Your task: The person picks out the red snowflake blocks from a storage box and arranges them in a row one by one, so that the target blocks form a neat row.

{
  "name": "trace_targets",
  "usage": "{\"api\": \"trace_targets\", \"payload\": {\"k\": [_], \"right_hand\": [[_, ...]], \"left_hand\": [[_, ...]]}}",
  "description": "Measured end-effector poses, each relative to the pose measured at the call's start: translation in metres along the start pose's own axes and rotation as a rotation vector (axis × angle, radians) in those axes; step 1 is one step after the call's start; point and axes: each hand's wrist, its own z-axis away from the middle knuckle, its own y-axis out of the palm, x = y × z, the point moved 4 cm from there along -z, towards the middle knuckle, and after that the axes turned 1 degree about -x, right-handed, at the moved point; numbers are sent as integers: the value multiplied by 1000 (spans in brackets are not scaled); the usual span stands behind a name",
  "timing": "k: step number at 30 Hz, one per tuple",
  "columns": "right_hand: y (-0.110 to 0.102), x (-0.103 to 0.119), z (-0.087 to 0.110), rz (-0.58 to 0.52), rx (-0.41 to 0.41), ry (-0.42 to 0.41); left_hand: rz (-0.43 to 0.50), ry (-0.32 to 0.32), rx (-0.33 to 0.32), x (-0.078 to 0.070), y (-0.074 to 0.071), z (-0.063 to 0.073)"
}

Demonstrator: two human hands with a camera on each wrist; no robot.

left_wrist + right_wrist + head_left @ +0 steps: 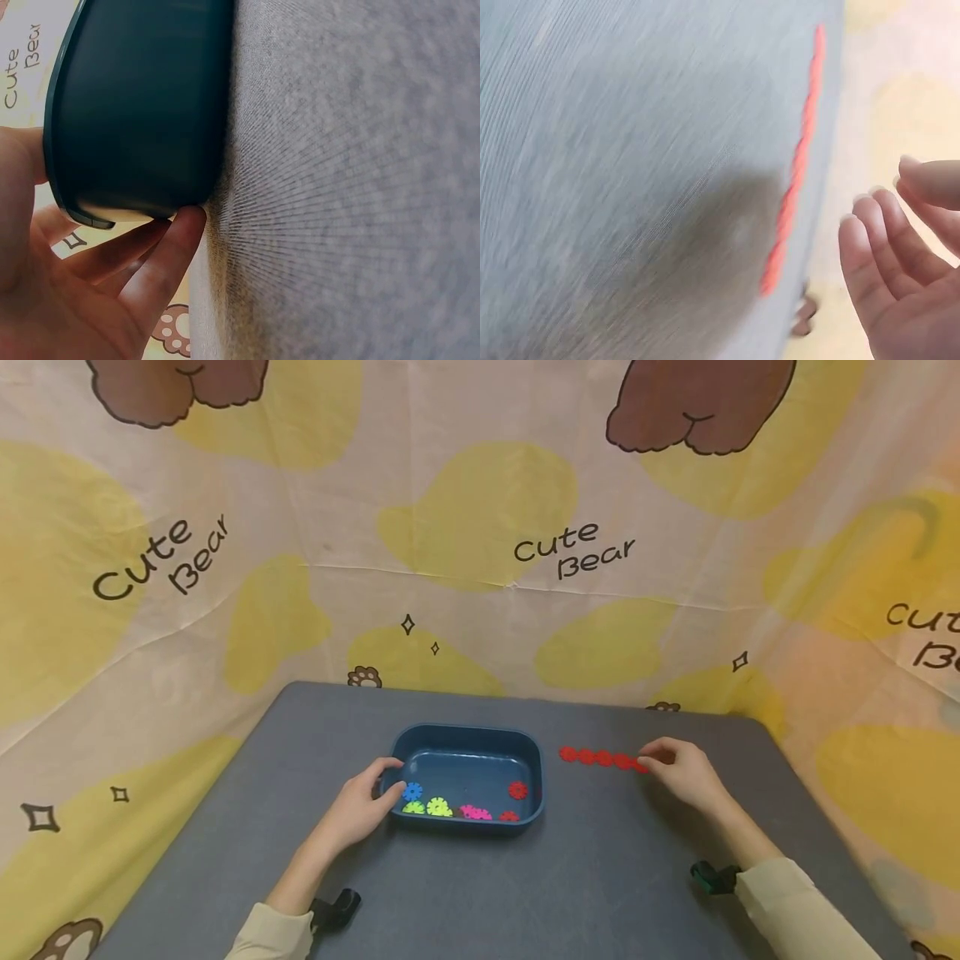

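A blue plastic tub point(468, 825) stands on the table, holding several small notched discs, among them a blue disc point(412, 791), a yellow disc point(439, 807), pink discs point(476, 812) and a red disc point(517, 790). My left hand point(365, 802) grips its left end, thumb at the rim and fingers against the outer wall point(142, 112). Right of the tub, a row of red notched discs point(604, 758) lies on the table. Just above the row's right end is my right hand point(681, 770), its fingers point(859, 247) loosely bent and apart from the row, holding nothing.
The grey table point(495, 893) ends at the back against a patterned cloth point(480, 610) that also hangs along both sides. Each wrist wears a dark strapped device, one on the left point(337, 910) and one on the right point(712, 878).
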Motion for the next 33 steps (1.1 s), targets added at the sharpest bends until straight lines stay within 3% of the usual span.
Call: {"api": "trace_targets", "payload": {"k": [17,33], "right_hand": [[32,89,3,-116,123,-181],[64,147,4,-166,250,-306]], "left_hand": [[-3,-3,-10,0,1,1],[8,-8,5,1,1,-1]]}}
